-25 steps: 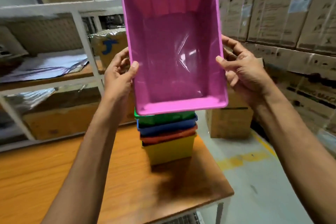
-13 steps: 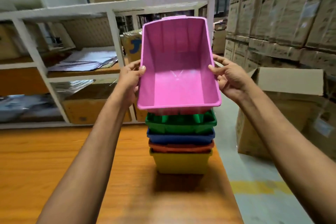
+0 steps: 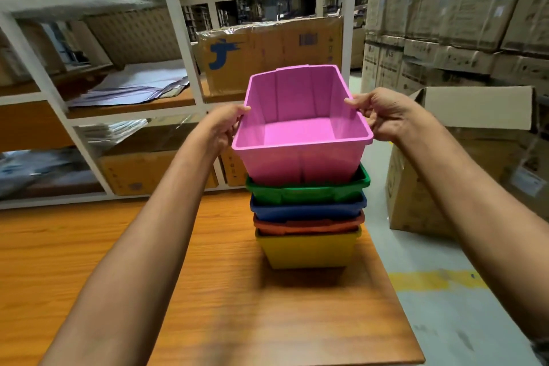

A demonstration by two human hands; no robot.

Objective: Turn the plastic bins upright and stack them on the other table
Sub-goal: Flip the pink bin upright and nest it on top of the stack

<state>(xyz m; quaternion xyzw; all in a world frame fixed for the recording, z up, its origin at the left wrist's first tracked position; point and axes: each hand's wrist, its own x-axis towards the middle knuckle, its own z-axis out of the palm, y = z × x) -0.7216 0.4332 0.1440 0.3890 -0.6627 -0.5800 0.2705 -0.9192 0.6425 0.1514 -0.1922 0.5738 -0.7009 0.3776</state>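
A pink plastic bin (image 3: pixel 300 160) stands upright, its base sunk into the green bin (image 3: pixel 309 189) at the top of a nested stack. Below the green bin come a blue bin (image 3: pixel 309 208), an orange bin (image 3: pixel 309 226) and a yellow bin (image 3: pixel 307 249), which rests on the wooden table (image 3: pixel 208 291) near its right edge. My left hand (image 3: pixel 221 128) grips the pink bin's left rim. My right hand (image 3: pixel 386 113) grips its right rim, thumb over the edge.
A white metal shelf rack (image 3: pixel 184 47) with papers and cardboard boxes stands behind the table. An open cardboard box (image 3: pixel 463 163) sits on the floor to the right, with tall stacks of cartons (image 3: pixel 460 9) behind it. Yellow tape (image 3: pixel 433 279) marks the floor.
The pink bin has come down from a raised, tilted position and levelled out, with its base now set into the green bin. Both hands kept hold of its rims.
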